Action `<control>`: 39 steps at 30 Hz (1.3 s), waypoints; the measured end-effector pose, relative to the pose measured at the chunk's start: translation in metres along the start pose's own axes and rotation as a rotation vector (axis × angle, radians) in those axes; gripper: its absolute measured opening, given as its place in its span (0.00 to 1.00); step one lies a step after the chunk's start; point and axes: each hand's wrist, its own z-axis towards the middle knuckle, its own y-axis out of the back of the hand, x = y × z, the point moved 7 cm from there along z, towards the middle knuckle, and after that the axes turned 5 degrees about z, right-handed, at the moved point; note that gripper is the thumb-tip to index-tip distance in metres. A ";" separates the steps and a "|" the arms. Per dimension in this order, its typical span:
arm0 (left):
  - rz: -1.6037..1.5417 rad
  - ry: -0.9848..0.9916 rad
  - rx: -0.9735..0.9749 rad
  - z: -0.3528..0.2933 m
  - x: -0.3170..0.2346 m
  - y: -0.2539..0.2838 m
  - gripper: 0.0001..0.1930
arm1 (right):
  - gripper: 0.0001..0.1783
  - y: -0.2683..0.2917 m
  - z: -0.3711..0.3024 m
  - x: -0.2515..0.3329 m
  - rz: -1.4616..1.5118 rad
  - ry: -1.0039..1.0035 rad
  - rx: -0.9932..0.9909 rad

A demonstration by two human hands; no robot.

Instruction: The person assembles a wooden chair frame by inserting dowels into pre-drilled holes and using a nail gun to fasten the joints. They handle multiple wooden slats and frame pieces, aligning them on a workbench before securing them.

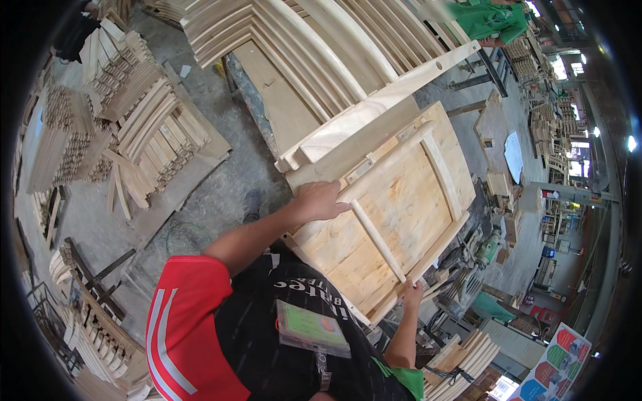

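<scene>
A pale wooden frame [445,175] lies on a plywood bench top [401,200]. It has two long side rails, a curved crosspiece at the far end and a straight round crossbar [378,240] nearer me. My left hand [321,200] is closed at the left rail, with its thumb beside the crossbar's left end. At the crossbar's other end, my right hand [412,291] is closed round the right rail. The undersides of the fingers are hidden on both hands.
Beyond the bench stand many curved chair backs [334,53] in a row on a board. Stacked wooden parts [147,113] lie on the floor at left. A person in a green shirt [485,20] is at the far right. Bundled rods [468,361] lie near right.
</scene>
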 end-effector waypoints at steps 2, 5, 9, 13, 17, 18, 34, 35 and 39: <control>0.012 0.007 0.008 -0.006 0.002 -0.006 0.31 | 0.17 -0.006 -0.002 0.000 0.016 -0.005 0.054; -0.010 0.018 0.014 -0.018 0.005 -0.009 0.32 | 0.15 0.005 -0.010 -0.007 0.072 0.072 0.089; -0.002 0.027 0.040 -0.027 0.007 -0.020 0.35 | 0.13 0.007 -0.044 -0.033 0.169 -0.008 0.103; -0.035 0.117 -0.071 -0.036 0.018 -0.036 0.32 | 0.12 -0.032 -0.073 -0.027 0.608 -0.322 0.204; -0.060 0.149 -0.125 -0.037 0.000 -0.044 0.32 | 0.11 -0.015 -0.071 -0.032 0.598 -0.174 0.122; -0.053 0.154 -0.155 -0.038 -0.001 -0.042 0.32 | 0.11 -0.015 -0.071 -0.033 0.596 -0.162 0.093; -0.770 -0.420 0.060 -0.043 -0.254 -0.011 0.15 | 0.27 0.220 -0.105 0.198 1.170 0.942 0.439; -0.817 -0.453 0.071 -0.045 -0.269 -0.016 0.13 | 0.28 0.180 -0.089 0.214 1.124 0.795 0.502; -1.081 -0.569 0.408 -0.078 -0.329 -0.038 0.11 | 0.24 0.048 -0.111 0.263 1.119 0.560 0.673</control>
